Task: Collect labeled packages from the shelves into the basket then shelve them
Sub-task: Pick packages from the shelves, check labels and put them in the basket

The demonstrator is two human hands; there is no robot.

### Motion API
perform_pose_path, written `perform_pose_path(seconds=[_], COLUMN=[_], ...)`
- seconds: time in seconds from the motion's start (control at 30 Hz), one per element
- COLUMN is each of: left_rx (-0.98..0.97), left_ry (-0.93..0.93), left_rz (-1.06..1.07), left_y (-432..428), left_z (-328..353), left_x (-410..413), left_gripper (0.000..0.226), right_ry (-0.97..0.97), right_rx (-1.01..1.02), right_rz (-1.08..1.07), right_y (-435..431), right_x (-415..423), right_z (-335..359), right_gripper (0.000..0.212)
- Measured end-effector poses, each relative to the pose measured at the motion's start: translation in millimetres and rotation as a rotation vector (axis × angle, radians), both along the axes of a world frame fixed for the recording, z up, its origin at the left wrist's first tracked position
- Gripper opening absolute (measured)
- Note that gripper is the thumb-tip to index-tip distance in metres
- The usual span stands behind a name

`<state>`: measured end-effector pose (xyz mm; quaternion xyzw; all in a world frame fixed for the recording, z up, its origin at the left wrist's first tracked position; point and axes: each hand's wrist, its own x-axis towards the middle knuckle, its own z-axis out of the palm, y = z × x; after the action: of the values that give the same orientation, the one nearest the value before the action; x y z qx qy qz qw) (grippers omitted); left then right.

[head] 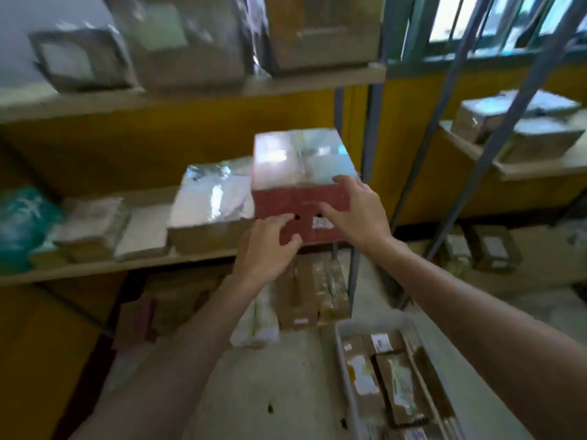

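Observation:
A red-brown box point(301, 173) with a glossy taped top and a small white label on its front stands at the right end of the middle shelf point(95, 266). My left hand point(265, 249) touches its lower front face with spread fingers. My right hand point(357, 214) lies on the front right corner, fingers reaching over the top edge. Neither hand clearly grips the box. The pale plastic basket point(344, 354) sits on the floor at the lower right, holding several labeled brown packages point(397, 379).
Left of the box lie a taped brown parcel point(211, 208), flat white packets point(95, 223) and a green bag point(22, 223). Boxes fill the top shelf point(317, 36). More cartons stand on the floor below point(305, 293). A second rack point(521, 131) stands right.

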<state>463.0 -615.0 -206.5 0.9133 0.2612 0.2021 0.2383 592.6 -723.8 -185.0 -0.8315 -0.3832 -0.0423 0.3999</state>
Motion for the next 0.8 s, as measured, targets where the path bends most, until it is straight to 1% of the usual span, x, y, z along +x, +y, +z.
perform_pose_path(seconds=[0.1, 0.23, 0.33, 0.43, 0.57, 0.63, 0.7, 0.8], left_rx=[0.054, 0.149, 0.239, 0.292, 0.295, 0.277, 0.243, 0.222], left_ry=[-0.069, -0.103, -0.181, -0.236, -0.294, -0.272, -0.223, -0.173], left_rz=[0.077, 0.231, 0.29, 0.321, 0.335, 0.325, 0.32, 0.328], left_y=[31, 71, 91, 105, 125, 137, 153, 186], left_z=[55, 115, 162, 198, 215, 214, 211, 211], left_x=[-61, -134, -174, -196, -203, -200, -195, -186], left_gripper=[0.044, 0.045, 0.045, 0.046, 0.046, 0.048, 0.05, 0.054], right_ry=[-0.042, -0.147, -0.191, -0.243, -0.269, -0.278, -0.291, -0.283], right_rx=[0.039, 0.078, 0.136, 0.168, 0.244, 0.249, 0.207, 0.182], right_rz=[0.053, 0.163, 0.227, 0.275, 0.357, 0.394, 0.421, 0.427], right_y=[37, 81, 107, 127, 156, 172, 192, 229], right_x=[-43, -99, -137, -161, -172, -172, -168, -155], right_z=[59, 120, 165, 203, 234, 234, 229, 231], right_gripper=[0.051, 0.055, 0.055, 0.054, 0.054, 0.054, 0.052, 0.042])
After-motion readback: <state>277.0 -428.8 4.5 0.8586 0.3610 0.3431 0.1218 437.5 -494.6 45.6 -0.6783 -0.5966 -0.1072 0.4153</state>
